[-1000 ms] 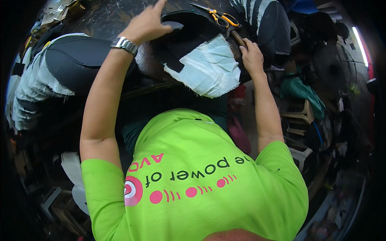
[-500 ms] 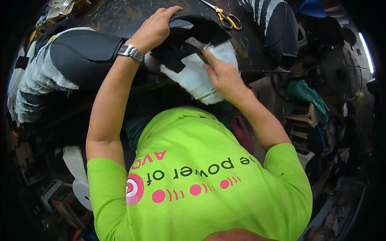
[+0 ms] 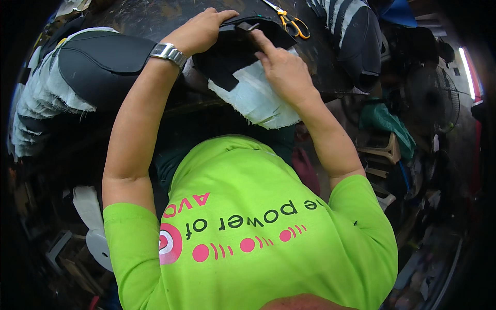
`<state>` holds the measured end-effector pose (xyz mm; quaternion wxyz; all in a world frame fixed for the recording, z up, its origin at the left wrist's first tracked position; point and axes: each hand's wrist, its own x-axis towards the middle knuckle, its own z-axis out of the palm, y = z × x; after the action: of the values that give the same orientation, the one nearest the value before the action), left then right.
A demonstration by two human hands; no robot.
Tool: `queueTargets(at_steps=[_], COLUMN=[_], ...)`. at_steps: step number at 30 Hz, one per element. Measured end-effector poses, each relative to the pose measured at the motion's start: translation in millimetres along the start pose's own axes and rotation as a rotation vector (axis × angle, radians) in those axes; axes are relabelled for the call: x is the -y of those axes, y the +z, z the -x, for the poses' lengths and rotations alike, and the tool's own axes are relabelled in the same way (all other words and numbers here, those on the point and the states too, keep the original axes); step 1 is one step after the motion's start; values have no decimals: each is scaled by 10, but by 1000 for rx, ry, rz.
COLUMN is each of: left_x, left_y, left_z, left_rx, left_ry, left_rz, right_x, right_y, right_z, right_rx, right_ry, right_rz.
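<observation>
In front of me, at the table's near edge, lies a curved black piece (image 3: 217, 67) with a frayed pale fabric backing (image 3: 263, 98) hanging toward me. My left hand (image 3: 199, 33), with a metal watch on its wrist, grips the black piece's far left edge, its fingertips partly hidden. My right hand (image 3: 281, 64) is closed on a small dark metal tool (image 3: 247, 27) with a shiny flat face. That tool is over the black piece near its far edge, with its handle hidden. Orange-handled scissors (image 3: 293, 26) lie open-bladed on the table just beyond the right hand.
A stack of black padded pieces with frayed white fabric (image 3: 98, 59) lies on the left of the dark table (image 3: 144, 18). Another such stack (image 3: 359, 41) is at the right. Beyond it stand a fan (image 3: 434, 95) and a green bag (image 3: 387, 126) on a stool.
My right hand has moved away from me and slightly left, bringing the metal tool to the piece's far edge. My left hand stays on the edge, nearly unmoved.
</observation>
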<state>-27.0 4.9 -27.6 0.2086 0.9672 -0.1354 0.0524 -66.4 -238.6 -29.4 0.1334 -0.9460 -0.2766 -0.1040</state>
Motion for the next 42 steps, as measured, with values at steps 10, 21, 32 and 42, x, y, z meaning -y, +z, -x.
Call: queueTargets(at_steps=[10, 21, 32, 42], left_x=[-11, 119, -56, -6], left_y=[72, -9, 79, 127], left_z=[-87, 64, 261, 264], left_rx=[25, -215, -324, -282], left_ry=[10, 129, 190, 140], left_rz=[-108, 201, 298, 167], right_x=[-82, 208, 211, 395], right_y=[-206, -282, -369, 0], right_z=[89, 87, 744, 581], right_rx=[18, 203, -30, 118], right_ry=[101, 40, -83, -45], right_rz=[-117, -426, -595, -469])
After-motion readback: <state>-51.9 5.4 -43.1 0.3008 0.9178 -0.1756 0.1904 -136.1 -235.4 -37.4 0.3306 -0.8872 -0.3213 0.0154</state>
